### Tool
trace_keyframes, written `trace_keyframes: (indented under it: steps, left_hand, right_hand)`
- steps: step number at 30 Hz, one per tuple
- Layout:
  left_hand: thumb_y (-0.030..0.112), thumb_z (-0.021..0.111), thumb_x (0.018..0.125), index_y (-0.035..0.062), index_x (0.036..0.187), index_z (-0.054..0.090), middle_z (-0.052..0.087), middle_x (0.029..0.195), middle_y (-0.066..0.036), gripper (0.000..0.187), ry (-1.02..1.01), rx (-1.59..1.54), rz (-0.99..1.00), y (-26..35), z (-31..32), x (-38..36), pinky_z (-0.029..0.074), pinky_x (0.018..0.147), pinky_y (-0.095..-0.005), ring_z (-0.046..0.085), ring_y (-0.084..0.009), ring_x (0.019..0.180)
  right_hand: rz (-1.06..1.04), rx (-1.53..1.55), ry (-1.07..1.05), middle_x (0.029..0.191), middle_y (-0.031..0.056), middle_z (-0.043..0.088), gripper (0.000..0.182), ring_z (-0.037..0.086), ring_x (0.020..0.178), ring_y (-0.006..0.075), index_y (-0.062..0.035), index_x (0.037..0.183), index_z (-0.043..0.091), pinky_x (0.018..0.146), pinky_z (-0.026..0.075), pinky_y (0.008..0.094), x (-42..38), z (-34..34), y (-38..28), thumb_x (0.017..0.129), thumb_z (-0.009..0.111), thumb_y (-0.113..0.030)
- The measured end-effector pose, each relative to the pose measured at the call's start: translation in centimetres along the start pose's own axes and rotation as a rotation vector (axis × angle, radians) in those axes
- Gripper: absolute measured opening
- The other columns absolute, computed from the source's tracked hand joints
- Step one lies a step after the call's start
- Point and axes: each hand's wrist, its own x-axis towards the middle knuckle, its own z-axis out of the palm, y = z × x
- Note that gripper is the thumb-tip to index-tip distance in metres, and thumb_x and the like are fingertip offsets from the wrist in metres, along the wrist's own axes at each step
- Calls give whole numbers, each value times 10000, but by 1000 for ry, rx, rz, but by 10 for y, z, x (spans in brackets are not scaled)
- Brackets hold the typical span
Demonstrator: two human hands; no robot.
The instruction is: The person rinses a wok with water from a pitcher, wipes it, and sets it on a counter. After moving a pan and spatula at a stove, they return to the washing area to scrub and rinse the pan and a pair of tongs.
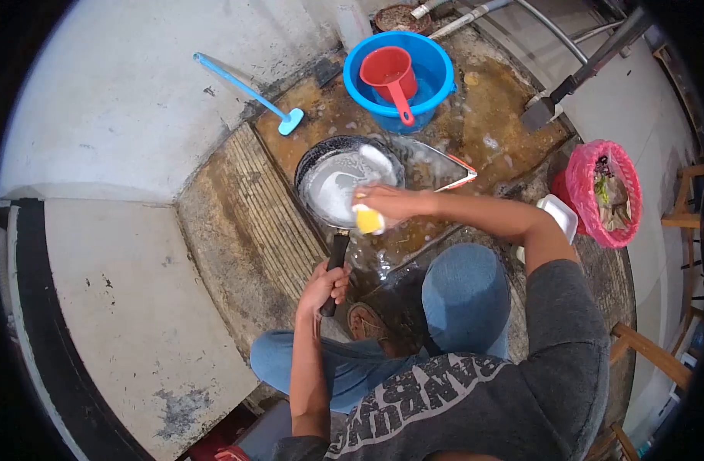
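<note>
My left hand [325, 288] is wrapped around the black handle of a frying pan [333, 180], below the pan's bowl. White suds coat the inside of the pan, thickest near its upper right. My right hand [390, 206] grips a yellow sponge [369, 221] at the pan's lower right rim, with foam on the sponge and fingers. The fingertips reach over the pan's inside and are partly hidden. Just right of the pan, a tray-like piece with a pointed, orange-and-white corner [461, 178] lies on the wet floor, partly covered by the pan and forearm.
A blue basin [356, 92] stands behind the pan with a red dipper [386, 69] in it. A light-blue brush [248, 91] leans on the wall. At right are a pink-lined waste bin [629, 192], a white container [558, 215] and a dark metal leg [567, 84].
</note>
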Motion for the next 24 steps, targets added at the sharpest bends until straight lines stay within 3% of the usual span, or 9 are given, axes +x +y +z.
trace_keyframes:
  steps: [3, 6, 16, 20, 21, 24]
  left_hand:
    - [69, 477, 787, 62, 854, 436, 387, 558, 42, 79, 6, -79, -18, 4, 3, 5, 321, 333, -202, 362, -41, 383]
    - [69, 488, 794, 59, 865, 442, 394, 565, 40, 85, 24, -158, -39, 5, 2, 2, 328, 337, -197, 373, -43, 387]
    - [107, 486, 792, -12, 970, 475, 447, 564, -11, 215, -49, -532, -130, 14, -4, 0, 357, 330, -213, 400, -98, 362]
    - [250, 470, 791, -30, 955, 451, 413, 564, -19, 325, -101, -763, -40, 34, -9, -8, 355, 334, -210, 392, -115, 379]
    - [317, 454, 806, -8, 918, 446, 383, 557, -17, 344, -221, -726, 23, 35, -14, -6, 337, 330, -201, 366, -103, 379]
    - [374, 415, 829, 20, 876, 441, 365, 545, -17, 358, -289, -692, 30, 39, -17, -10, 330, 337, -209, 354, -111, 374]
  right_hand:
    - [-33, -26, 207, 1052, 157, 502, 496, 505, 995, 337, -45, 1000, 541, 824, 414, 409, 18, 9, -15, 565, 727, -197]
    - [252, -179, -111, 1033, 169, 524, 452, 545, 927, 362, -34, 960, 561, 763, 453, 440, 20, -16, -32, 566, 715, -194]
    - [291, -234, -337, 768, 184, 609, 397, 601, 771, 352, -24, 828, 598, 667, 476, 427, 30, -28, -21, 519, 744, -225]
    - [88, -71, -341, 722, 168, 616, 356, 601, 717, 342, -40, 806, 612, 632, 458, 421, 45, -42, -21, 524, 734, -220]
    - [65, -43, -378, 726, 165, 617, 345, 599, 713, 340, -43, 801, 614, 626, 453, 419, 52, -47, -21, 528, 730, -219]
    - [-21, 20, -445, 707, 154, 618, 325, 599, 684, 317, -35, 790, 616, 604, 442, 404, 64, -69, -31, 537, 719, -211]
